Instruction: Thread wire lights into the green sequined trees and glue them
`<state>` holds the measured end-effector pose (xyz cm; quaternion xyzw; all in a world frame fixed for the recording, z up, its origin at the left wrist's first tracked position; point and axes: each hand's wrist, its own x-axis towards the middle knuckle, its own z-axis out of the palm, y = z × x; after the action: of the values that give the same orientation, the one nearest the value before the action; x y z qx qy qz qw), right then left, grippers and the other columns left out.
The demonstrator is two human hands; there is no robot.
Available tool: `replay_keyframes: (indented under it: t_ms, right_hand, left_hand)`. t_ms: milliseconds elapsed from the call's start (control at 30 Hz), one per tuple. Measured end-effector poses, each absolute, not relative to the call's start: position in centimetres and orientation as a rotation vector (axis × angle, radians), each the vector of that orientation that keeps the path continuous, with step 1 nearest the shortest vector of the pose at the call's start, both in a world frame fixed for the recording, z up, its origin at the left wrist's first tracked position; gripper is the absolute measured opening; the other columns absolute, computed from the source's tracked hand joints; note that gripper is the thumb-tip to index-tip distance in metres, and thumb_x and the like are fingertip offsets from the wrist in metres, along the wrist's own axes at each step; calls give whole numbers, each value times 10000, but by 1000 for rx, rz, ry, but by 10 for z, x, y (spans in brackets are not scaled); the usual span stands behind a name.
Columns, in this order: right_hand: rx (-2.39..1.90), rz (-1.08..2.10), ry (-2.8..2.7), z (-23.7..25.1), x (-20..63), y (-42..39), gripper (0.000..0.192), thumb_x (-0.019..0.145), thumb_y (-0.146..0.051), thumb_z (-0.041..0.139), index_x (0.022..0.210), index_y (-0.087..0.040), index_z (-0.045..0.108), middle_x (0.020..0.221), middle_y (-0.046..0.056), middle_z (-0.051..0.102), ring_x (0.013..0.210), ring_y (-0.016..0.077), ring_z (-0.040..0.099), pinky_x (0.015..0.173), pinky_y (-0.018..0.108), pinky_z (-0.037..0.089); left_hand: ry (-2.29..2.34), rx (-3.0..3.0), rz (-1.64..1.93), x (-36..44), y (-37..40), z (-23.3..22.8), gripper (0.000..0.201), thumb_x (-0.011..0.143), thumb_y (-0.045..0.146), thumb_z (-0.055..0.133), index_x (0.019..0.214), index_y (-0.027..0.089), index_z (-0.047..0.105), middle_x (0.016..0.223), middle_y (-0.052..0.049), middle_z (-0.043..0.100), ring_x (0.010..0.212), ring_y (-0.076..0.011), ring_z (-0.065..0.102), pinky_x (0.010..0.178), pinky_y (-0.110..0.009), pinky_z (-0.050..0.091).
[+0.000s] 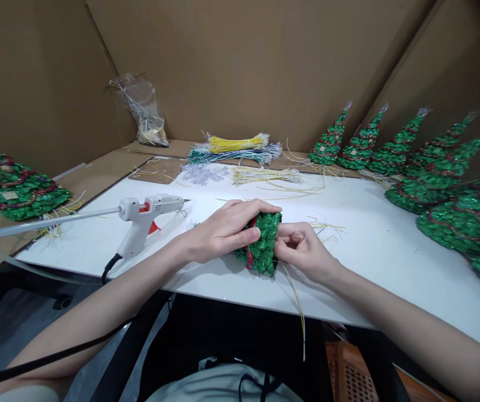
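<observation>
A small green Christmas tree ornament [268, 240] with red garland lies on its side at the front of the white table. My left hand [227, 229] is wrapped over it from the left, thumb on the near side. At its base, on the right, is my right hand [300, 248], its fingers curled and pinched by the underside; what they grip is hidden. Thin yellow and white wires [296, 296] hang from the base over the table's front edge.
A white glue gun [137, 223] stands on the left. Bundled yellow wires [237, 143] and clear plastic pieces [206, 173] lie at the back. More trees [327, 139] line the right side; another tree [17, 187] is far left. A plastic bag [145, 111] leans in the corner.
</observation>
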<state>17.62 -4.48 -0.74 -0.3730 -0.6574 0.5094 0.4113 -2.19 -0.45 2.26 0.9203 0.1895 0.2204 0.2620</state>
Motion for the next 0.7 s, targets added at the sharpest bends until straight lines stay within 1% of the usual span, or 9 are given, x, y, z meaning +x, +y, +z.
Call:
replay_keyframes:
  t_ms: [333, 500, 700]
  right_hand:
    - [-903, 1262, -1671, -10, 177, -44, 201, 692, -184, 552, 536, -185, 426, 438, -83, 317, 426, 43, 258, 434, 213, 214]
    - [-892, 1281, -1665, -10, 178, -45, 225, 695, -180, 560, 533, -190, 403, 441, -81, 326, 429, 44, 258, 433, 211, 213]
    - [-880, 1272, -1666, -9, 177, -44, 235, 687, -170, 558, 525, -194, 390, 428, -85, 316, 422, 43, 253, 433, 211, 215]
  left_hand:
    - [463, 2511, 650, -22, -4, 19, 445, 1009, 375, 315, 1414, 216, 403, 1409, -75, 513, 1271, -250, 461, 1072, -358, 249]
    - [506, 2519, 650, -21, -6, 19, 461, 1009, 420, 300, 1406, 213, 413, 1404, -81, 520, 1256, -262, 479, 1070, -371, 259]
    - [510, 2535, 637, -21, -4, 18, 454, 1014, 402, 287, 1410, 213, 405, 1409, -80, 508, 1259, -258, 470, 1076, -367, 259]
